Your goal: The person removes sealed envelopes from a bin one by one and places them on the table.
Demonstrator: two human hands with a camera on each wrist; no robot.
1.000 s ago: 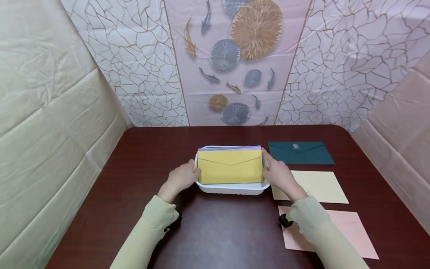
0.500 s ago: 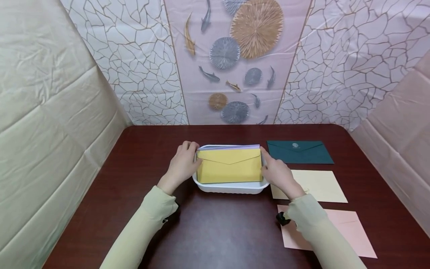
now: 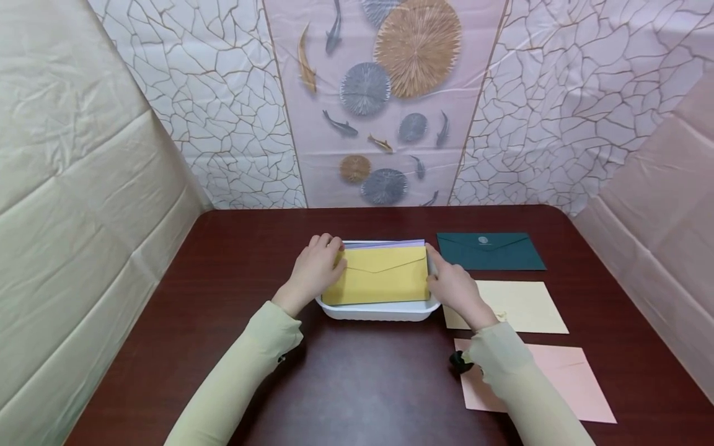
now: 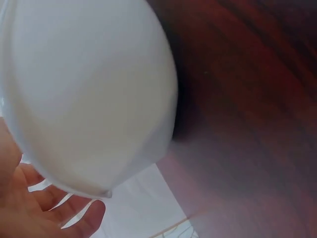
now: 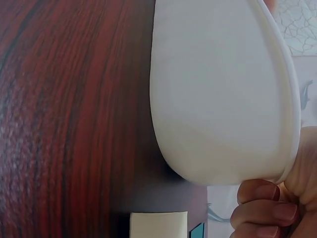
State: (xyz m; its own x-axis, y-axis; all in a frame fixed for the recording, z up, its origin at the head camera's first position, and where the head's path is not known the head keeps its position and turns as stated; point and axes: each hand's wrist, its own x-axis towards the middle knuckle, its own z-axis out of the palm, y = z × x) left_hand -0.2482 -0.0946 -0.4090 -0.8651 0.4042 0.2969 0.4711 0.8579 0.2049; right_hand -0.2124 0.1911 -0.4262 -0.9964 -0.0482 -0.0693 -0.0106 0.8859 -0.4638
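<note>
A white plastic basket [image 3: 376, 313] stands on the table with a stack of envelopes in it. A yellow envelope [image 3: 374, 282] lies on top, and a lilac envelope [image 3: 409, 243] sticks out behind it. My left hand [image 3: 313, 266] is over the basket's left end, its thumb by the yellow envelope's left edge. In the left wrist view its fingers [image 4: 81, 218] are loosely bent and spread beside the rim. My right hand [image 3: 454, 285] grips the basket's right end. In the right wrist view its fingers [image 5: 262, 212] curl under the rim.
On the right of the dark red table [image 3: 223, 285] lie a dark green envelope [image 3: 491, 253], a cream envelope [image 3: 524, 303] and a pink envelope [image 3: 571, 378] in a column. A patterned cloth [image 3: 390, 124] hangs behind the table.
My left hand has let go of the basket's left rim, risen and moved right over the yellow envelope's left end. The right hand keeps its hold. The view has shifted slightly.
</note>
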